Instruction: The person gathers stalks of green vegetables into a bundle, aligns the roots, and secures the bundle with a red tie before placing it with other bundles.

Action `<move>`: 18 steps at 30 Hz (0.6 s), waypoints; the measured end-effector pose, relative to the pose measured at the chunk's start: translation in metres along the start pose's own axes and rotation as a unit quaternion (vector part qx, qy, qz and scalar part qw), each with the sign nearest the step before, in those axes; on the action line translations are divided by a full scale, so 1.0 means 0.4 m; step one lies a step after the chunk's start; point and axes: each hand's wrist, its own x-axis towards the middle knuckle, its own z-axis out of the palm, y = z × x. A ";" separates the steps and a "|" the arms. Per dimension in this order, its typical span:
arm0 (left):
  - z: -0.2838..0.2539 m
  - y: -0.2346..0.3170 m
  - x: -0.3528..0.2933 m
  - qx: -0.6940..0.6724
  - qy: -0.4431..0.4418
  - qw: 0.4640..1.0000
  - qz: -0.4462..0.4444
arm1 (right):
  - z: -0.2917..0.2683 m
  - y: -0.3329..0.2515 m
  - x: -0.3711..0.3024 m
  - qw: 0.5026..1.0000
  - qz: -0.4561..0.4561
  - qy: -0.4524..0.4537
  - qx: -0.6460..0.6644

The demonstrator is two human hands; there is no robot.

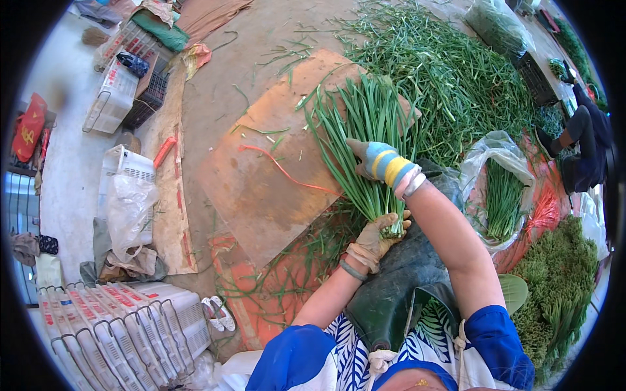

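Observation:
A bunch of garlic chives [352, 143] slants across my lap, leaves fanned over a dirty flat board [254, 195]. My left hand [373, 242], in a tan glove, is closed around its pale stem ends. Farther up the bunch lies my right hand [383, 161], in a grey glove with yellow and blue bands. Its fingers bend over the leaves, and their tips are partly hidden among them. An orange strip of tie [287, 171] rests on the board beside the bunch, along with a few loose leaves.
Loose leaves form a large heap [450, 85] beyond the board. At right are an open plastic bag of chives [502, 202], red ties [546, 207] and stacked green bundles [554, 287]. White crates [124, 332] stand at lower left. Another person [583, 133] is at far right.

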 end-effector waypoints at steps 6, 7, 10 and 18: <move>-0.010 0.005 -0.010 -0.060 -0.034 0.998 0.015 | -0.037 -0.004 -0.075 0.987 -0.068 0.082 0.119; -0.021 0.003 -0.009 -0.076 -0.054 0.996 0.017 | -0.039 0.002 -0.113 0.978 -0.115 0.123 0.125; -0.041 -0.005 0.005 -0.102 -0.137 0.985 0.038 | -0.066 -0.032 -0.254 0.942 -0.226 0.248 0.008; -0.009 0.011 -0.021 -0.062 -0.043 0.996 0.048 | -0.022 -0.050 -0.436 0.930 -0.267 0.238 -0.080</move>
